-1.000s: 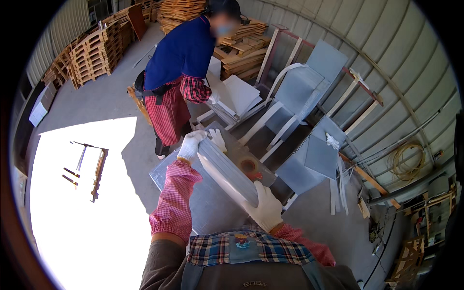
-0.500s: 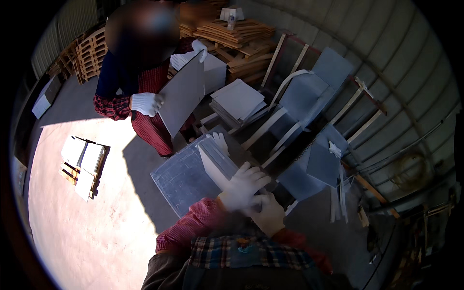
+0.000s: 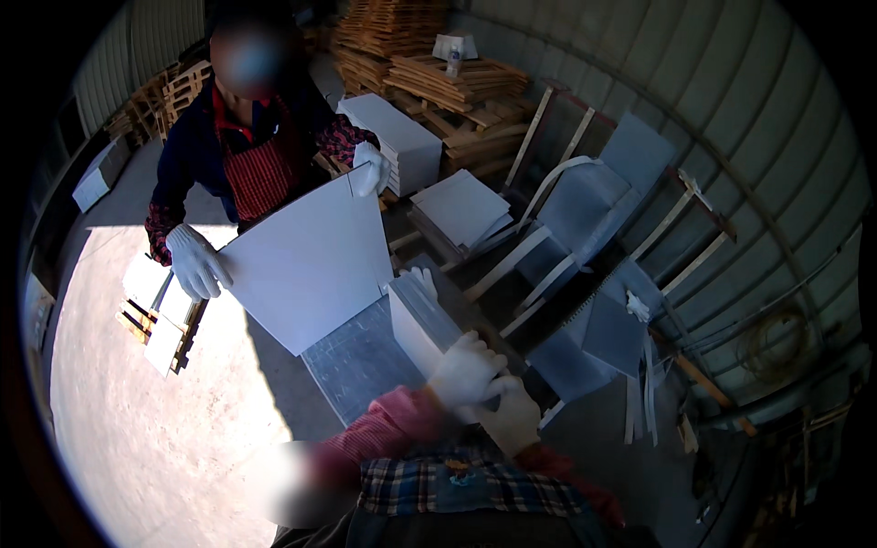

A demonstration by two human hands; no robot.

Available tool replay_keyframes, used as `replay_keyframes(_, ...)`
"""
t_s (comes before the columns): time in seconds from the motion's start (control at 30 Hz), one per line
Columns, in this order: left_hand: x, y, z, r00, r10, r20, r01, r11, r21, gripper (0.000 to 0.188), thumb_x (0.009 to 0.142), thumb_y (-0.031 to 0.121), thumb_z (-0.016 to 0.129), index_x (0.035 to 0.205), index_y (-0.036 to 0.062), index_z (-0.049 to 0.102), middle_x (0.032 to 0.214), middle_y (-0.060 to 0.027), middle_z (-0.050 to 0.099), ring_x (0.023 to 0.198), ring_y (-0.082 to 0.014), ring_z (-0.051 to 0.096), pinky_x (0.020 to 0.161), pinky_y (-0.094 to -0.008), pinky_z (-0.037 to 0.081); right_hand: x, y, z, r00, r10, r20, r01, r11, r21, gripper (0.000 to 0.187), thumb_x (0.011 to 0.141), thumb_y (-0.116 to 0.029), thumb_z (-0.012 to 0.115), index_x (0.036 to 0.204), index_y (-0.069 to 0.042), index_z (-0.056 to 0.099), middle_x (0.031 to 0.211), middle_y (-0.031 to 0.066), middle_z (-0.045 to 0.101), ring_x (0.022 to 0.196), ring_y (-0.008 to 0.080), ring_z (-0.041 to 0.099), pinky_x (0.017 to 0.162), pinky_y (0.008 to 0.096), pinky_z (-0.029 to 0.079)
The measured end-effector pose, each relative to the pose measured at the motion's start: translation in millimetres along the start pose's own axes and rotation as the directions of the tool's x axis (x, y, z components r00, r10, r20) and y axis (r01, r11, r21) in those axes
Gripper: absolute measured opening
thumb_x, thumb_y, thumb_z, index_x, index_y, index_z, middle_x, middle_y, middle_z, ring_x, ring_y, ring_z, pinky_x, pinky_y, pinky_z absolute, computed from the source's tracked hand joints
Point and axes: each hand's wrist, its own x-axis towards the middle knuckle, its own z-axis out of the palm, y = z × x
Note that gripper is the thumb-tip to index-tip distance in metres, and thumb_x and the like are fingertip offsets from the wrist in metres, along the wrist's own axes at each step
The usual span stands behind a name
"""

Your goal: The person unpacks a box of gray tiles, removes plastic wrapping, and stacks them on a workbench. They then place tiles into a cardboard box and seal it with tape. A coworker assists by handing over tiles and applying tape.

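Both my hands wear white gloves and meet at the near end of a stack of panels (image 3: 418, 333), which stands on edge on a blue-grey tabletop (image 3: 352, 361). My left hand (image 3: 466, 370) has its fingers loosely bent and a little apart, with nothing seen in them. Just below and right of it, my right hand (image 3: 510, 418) is closed, its thumb and fingertips against the left hand; whatever they grip is hidden. Behind the stack shows part of a white glove (image 3: 424, 277). Across the table, a co-worker's two gloved hands hold a large white panel (image 3: 315, 260), its lower edge by the tabletop.
Flat panels lie in a low pile (image 3: 461, 208) beyond the table, near a taller white stack (image 3: 393, 137). To the right stand a grey chair-like frame (image 3: 571, 205) and loose grey sheets (image 3: 612, 338). Wooden pallets (image 3: 457, 87) are piled at the back.
The co-worker has swung the panel round so its white face shows and lowered it toward the tabletop. My left hand's spread fingers have bent; my right hand stays against it.
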Motion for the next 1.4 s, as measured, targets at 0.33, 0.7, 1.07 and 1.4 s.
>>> replay_keyframes(0.33,2,4,0,1.0,-0.006,0.015,0.006,1.0,0.023,0.049,0.098,0.058,0.056,0.086,0.0127,0.073,0.075,-0.01,0.068,0.077,-0.0292,0.063,0.086,-0.0417,0.05,-2,11,7,0.998,-0.039,-0.044,0.039,0.999,-0.005,0.044,0.073,-0.044,0.09,0.095,-0.009,0.074,0.099,0.0123,0.069,0.091,0.0318,0.07,0.08,0.0419,0.056)
replay_keyframes(0.7,1,3,4,0.998,0.017,-0.067,-0.015,1.0,0.021,0.053,0.098,0.059,0.057,0.085,0.01,0.072,0.071,-0.0097,0.066,0.073,-0.0282,0.062,0.083,-0.0399,0.049,-18,35,23,0.984,0.01,-0.177,0.034,0.97,0.242,0.079,0.077,-0.03,0.091,0.141,-0.003,0.054,0.121,0.0204,0.065,0.112,0.0339,0.066,0.091,0.0394,0.055)
replay_keyframes(1.07,0,-12,-1,0.992,0.086,0.091,-0.09,0.995,0.042,0.051,0.095,0.059,0.059,0.091,0.0097,0.071,0.084,-0.0082,0.068,0.087,-0.0263,0.065,0.103,-0.0403,0.041,-100,227,125,0.796,-0.157,0.585,0.15,0.987,0.059,0.014,0.097,-0.018,0.062,0.106,-0.009,0.068,0.112,0.0093,0.062,0.104,0.0291,0.062,0.091,0.0438,0.052)
replay_keyframes(1.4,26,-18,-26,0.783,0.081,0.617,-0.147,0.987,0.057,0.061,0.072,0.053,0.086,0.114,0.0136,0.066,0.104,-0.0017,0.068,0.104,-0.021,0.065,0.117,-0.0456,0.031,-32,254,134,0.617,-0.164,0.77,0.166,0.983,0.077,0.022,0.098,-0.026,0.063,0.113,-0.011,0.068,0.117,0.0094,0.065,0.109,0.0281,0.064,0.095,0.043,0.052)
